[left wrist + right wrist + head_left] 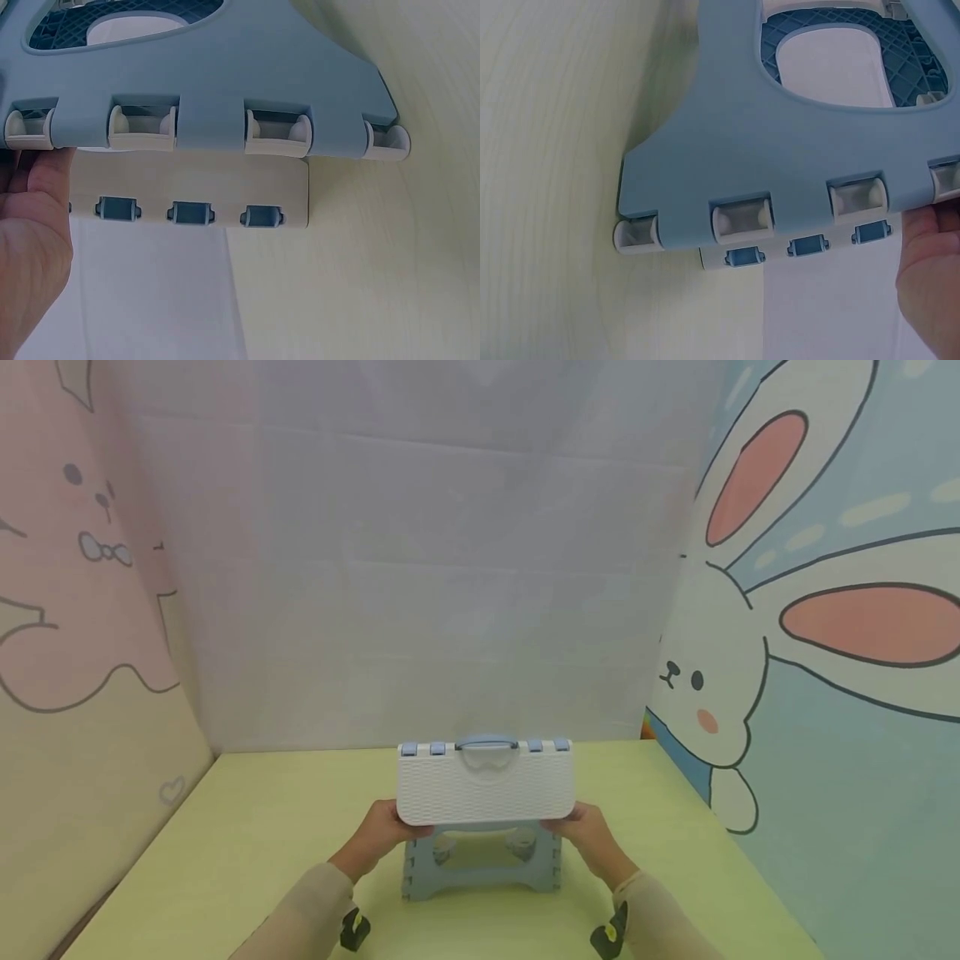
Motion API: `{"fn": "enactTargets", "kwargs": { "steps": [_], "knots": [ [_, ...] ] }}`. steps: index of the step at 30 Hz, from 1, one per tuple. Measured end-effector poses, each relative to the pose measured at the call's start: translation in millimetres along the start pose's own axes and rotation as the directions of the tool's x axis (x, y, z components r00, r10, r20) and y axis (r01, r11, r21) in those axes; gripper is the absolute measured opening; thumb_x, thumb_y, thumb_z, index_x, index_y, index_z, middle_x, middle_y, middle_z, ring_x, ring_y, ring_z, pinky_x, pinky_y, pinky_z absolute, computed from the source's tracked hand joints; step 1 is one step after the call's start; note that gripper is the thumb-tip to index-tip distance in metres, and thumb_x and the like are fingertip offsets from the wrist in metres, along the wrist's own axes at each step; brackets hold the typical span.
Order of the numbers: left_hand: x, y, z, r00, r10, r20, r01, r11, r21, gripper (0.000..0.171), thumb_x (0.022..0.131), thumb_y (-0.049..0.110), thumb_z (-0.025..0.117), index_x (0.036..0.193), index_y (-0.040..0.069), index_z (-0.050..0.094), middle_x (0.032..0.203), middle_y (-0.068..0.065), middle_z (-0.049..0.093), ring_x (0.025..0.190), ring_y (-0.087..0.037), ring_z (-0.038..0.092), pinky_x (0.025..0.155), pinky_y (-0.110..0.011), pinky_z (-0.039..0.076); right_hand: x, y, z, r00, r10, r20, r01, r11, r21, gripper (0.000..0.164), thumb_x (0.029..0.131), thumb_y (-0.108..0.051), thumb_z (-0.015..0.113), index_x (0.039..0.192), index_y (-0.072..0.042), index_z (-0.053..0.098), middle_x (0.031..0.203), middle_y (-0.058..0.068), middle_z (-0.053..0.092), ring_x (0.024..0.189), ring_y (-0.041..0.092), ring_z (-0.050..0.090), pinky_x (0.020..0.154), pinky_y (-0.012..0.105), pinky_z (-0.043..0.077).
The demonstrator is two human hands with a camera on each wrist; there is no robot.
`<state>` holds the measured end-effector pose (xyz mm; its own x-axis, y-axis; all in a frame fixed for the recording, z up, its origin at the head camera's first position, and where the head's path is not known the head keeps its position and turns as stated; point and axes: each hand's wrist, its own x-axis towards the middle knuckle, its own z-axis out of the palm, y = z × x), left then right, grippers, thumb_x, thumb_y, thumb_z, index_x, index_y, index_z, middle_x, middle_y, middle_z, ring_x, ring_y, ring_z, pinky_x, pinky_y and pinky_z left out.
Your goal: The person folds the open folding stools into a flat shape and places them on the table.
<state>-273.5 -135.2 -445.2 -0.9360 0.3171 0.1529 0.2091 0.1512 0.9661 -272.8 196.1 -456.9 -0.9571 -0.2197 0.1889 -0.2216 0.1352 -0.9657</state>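
A folding step stool stands in front of me, its white textured top [480,789] tilted toward me and a blue carry handle [486,742] along the far edge. Below the top shows a blue leg panel [483,881] with a cut-out. My left hand [381,837] grips the left end of the top, and my right hand [591,839] grips the right end, fingers partly hidden beneath. In the left wrist view the blue panel [210,82] has white hinge knuckles along its edge, beside the left hand [34,232]. The right wrist view shows the right hand [934,270] near similar hinges.
The stool is over a pale yellow table [285,810]. A white sheet [420,568] hangs behind, with a pink cartoon panel [75,610] at left and a blue rabbit panel [862,760] at right. Black straps [354,931] sit at both wrists.
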Motion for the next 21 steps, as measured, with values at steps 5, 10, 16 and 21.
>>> {"fn": "enactTargets", "kwargs": {
  "steps": [5,10,16,21],
  "knots": [
    [-0.6,0.2,0.9,1.0,0.0,-0.004,0.0,1.0,0.013,0.042,0.081,0.002,0.074,0.119,-0.011,0.059,0.113,-0.023,0.065,0.103,-0.034,0.063,0.086,-0.046,0.052,-0.9,-1.7,-0.9,1.0,0.004,-0.006,-0.004,1.0,-0.009,0.035,0.087,-0.007,0.065,0.113,0.015,0.06,0.114,0.021,0.065,0.105,0.02,0.061,0.089,0.039,0.049],
    [-0.3,-0.5,-0.4,1.0,-0.002,-0.004,0.002,1.0,0.026,0.044,0.081,0.005,0.075,0.119,-0.011,0.059,0.113,-0.022,0.066,0.102,-0.032,0.064,0.085,-0.044,0.053,-1.9,-5.2,-0.3,1.0,-0.006,-0.004,0.006,1.0,-0.008,0.033,0.088,-0.005,0.064,0.113,0.016,0.059,0.114,0.023,0.065,0.103,0.018,0.062,0.089,0.037,0.049],
    [0.0,-0.3,-1.8,1.0,0.007,0.005,-0.007,1.0,0.029,0.044,0.081,0.004,0.075,0.119,-0.011,0.059,0.113,-0.022,0.066,0.1,-0.03,0.064,0.083,-0.044,0.053,-2.7,-7.4,1.0,1.0,-0.02,0.01,0.02,1.0,-0.003,0.033,0.089,-0.005,0.063,0.114,0.017,0.058,0.116,0.024,0.064,0.105,0.019,0.061,0.09,0.04,0.05],
    [1.4,-0.2,-1.0,1.0,0.004,0.006,-0.005,1.0,0.026,0.043,0.081,0.001,0.074,0.119,-0.012,0.059,0.113,-0.023,0.065,0.101,-0.032,0.064,0.084,-0.044,0.053,-2.1,-4.9,-0.5,1.0,-0.013,0.0,0.013,1.0,-0.022,0.034,0.089,-0.005,0.064,0.114,0.016,0.059,0.116,0.023,0.064,0.105,0.019,0.061,0.089,0.038,0.049]
  ]
}}
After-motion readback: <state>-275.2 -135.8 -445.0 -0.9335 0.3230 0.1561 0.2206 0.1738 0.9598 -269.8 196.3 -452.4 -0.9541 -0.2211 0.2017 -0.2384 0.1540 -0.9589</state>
